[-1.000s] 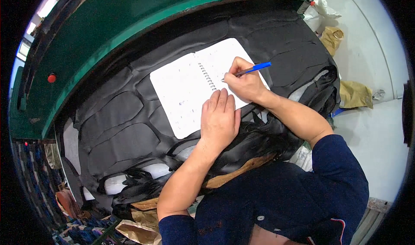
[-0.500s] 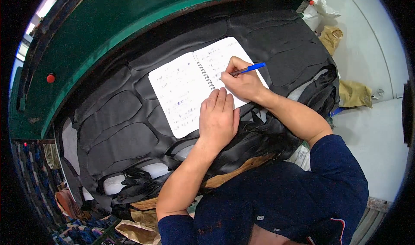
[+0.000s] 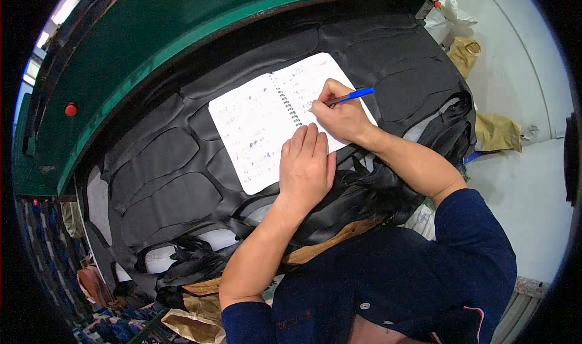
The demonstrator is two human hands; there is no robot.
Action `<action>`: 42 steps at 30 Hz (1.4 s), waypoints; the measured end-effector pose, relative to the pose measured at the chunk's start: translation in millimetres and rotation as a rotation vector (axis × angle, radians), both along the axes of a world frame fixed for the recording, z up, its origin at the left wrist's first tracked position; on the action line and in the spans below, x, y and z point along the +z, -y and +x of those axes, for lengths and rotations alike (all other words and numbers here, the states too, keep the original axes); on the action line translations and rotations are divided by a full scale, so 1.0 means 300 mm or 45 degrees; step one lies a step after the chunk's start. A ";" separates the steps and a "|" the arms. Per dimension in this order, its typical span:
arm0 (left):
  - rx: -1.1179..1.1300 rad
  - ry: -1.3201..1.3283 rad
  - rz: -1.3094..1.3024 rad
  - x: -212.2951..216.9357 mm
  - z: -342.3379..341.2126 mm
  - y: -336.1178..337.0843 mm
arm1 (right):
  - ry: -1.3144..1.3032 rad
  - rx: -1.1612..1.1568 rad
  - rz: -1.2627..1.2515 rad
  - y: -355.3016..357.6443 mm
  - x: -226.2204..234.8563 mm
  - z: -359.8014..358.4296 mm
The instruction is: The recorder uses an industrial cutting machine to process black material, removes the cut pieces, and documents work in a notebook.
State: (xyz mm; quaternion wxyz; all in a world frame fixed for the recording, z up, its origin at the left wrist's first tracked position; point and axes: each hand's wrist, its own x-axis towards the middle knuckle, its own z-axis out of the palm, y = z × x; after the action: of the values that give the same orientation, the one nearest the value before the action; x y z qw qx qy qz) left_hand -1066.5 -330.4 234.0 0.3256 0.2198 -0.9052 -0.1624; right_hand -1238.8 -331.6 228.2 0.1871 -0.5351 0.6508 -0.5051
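Observation:
An open spiral notebook point(image 3: 242, 134) with handwriting on both white pages lies tilted on black leather-like sheets point(image 3: 173, 201). My right hand point(image 3: 342, 118) rests on its right page and grips a blue-capped pen point(image 3: 359, 94); the tip meets the paper, partly hidden by the fingers. Flat across the lower edge of the notebook, near the spiral, lies my left hand point(image 3: 306, 165). Its fingers are stretched out and it holds nothing.
A green machine frame point(image 3: 145, 59) with a red knob point(image 3: 71, 109) curves behind the sheets. Black scraps point(image 3: 364, 192) hang along the near edge. Brown paper bags point(image 3: 497, 131) stand at the right, and another paper bag point(image 3: 193, 326) is at the lower left.
My right hand and the pen have shifted very slightly on the right page. The left hand and the notebook stay in place.

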 end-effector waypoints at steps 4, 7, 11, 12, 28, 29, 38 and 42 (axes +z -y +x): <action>0.002 0.021 0.012 0.001 -0.003 -0.003 | 0.081 0.006 0.012 -0.003 0.001 -0.003; 0.008 0.027 0.003 -0.005 -0.002 -0.003 | 0.045 0.005 0.025 -0.004 0.008 0.003; 0.003 0.010 0.004 -0.004 -0.002 -0.003 | 0.005 -0.020 0.045 -0.003 0.006 0.003; 0.003 0.010 0.003 -0.004 -0.002 -0.002 | 0.005 -0.020 0.045 -0.002 0.003 0.001; -0.010 0.024 0.011 0.001 -0.001 0.001 | 0.065 -0.008 0.017 -0.002 -0.002 -0.002; -0.018 0.007 0.008 -0.001 -0.003 0.003 | 0.033 -0.006 -0.019 0.001 -0.013 -0.006; -0.011 -0.006 0.013 -0.003 -0.001 0.003 | 0.083 -0.013 0.025 0.001 -0.009 0.004; -0.017 0.020 0.023 0.005 -0.002 0.005 | 0.102 0.011 0.053 -0.002 0.010 0.005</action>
State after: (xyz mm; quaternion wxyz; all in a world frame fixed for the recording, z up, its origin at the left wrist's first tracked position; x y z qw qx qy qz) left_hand -1066.9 -331.7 235.6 0.3154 0.2181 -0.9076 -0.1710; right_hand -1237.2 -330.9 231.2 0.2264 -0.5132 0.6509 -0.5116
